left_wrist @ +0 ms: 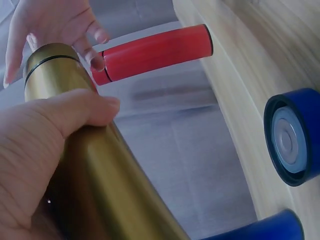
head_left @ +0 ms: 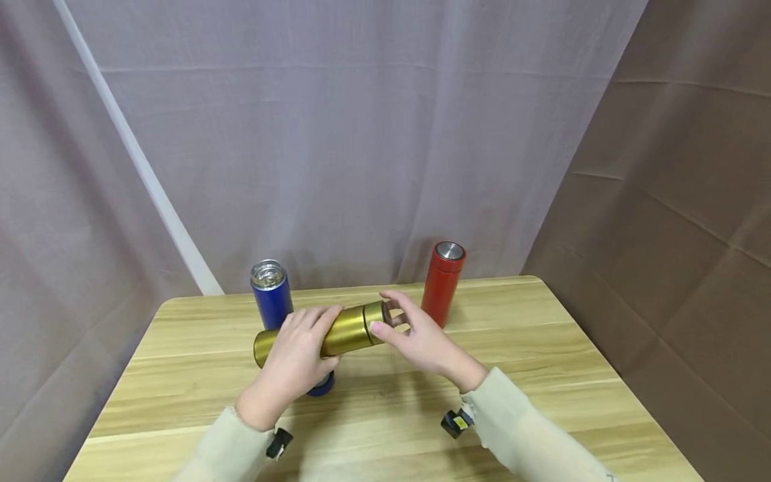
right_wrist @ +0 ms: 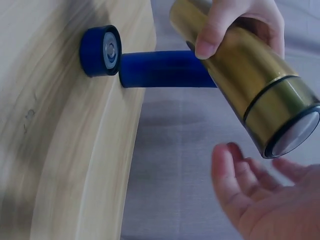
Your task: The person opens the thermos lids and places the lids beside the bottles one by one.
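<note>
One gold bottle (head_left: 347, 332) is held aslant above the counter (head_left: 542, 375) by the left hand (head_left: 300, 351), fingers and thumb curled around its body. The right hand (head_left: 423, 340), fingers spread, is just beside its capped end. An uncapped blue bottle (head_left: 274, 306) (a blue cap (right_wrist: 96, 51) lies nearer, underside up) and a capped red bottle (head_left: 442, 293) stand towards the back edge.

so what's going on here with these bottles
A person's left hand grips a gold bottle, tilted above the table with its lid on. The right hand is spread by the lid end, not gripping it. Behind, a blue bottle stands open, its blue lid underside up on the table; a red bottle stands closed.
</note>
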Demonstrator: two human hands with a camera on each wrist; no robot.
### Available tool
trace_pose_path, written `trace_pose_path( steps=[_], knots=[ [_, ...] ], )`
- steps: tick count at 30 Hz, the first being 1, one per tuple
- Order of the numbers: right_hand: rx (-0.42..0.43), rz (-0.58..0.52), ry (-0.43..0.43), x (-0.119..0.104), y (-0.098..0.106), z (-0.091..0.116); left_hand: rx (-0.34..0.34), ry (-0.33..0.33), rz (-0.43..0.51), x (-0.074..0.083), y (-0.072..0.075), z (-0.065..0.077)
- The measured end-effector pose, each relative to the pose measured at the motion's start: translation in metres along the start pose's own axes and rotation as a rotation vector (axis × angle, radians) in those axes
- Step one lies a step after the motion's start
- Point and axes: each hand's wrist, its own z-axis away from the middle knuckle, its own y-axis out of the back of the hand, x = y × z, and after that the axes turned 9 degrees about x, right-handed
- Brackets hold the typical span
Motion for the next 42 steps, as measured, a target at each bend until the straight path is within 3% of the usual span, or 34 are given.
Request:
trace_pose_path(
  steps=[6,14,20,27,31,37,42],
  knots=[
    [-0.033,0.036,-0.117,0.0011,0.0003,0.0007,0.045,-0.085,-0.062,-0.0005,-0.0033,0.0014],
    [-0.05,0.051,-0.126,0.0012,0.0003,0.0018,0.045,-0.106,-0.06,-0.0017,-0.005,0.0027],
    [-0.046,0.061,-0.02,0.0058,-0.0008,0.0028,0.031,-0.095,-0.046,-0.0026,-0.0038,0.0034],
    [-0.091,0.074,0.163,0.0064,0.0025,0.0042,-0.021,-0.038,-0.012,-0.0027,-0.0017,0.004],
    [-0.117,0.103,0.207,0.0062,0.004,0.0047,-0.049,-0.009,0.013,-0.0031,-0.0014,0.0056],
    [-0.078,0.081,0.088,0.0036,0.0006,0.0051,-0.044,0.006,0.032,-0.0034,-0.0026,0.0082],
    [-0.019,0.085,-0.026,0.0012,-0.0039,0.0042,-0.016,-0.027,0.001,-0.0023,-0.0032,0.0097]
  ],
)
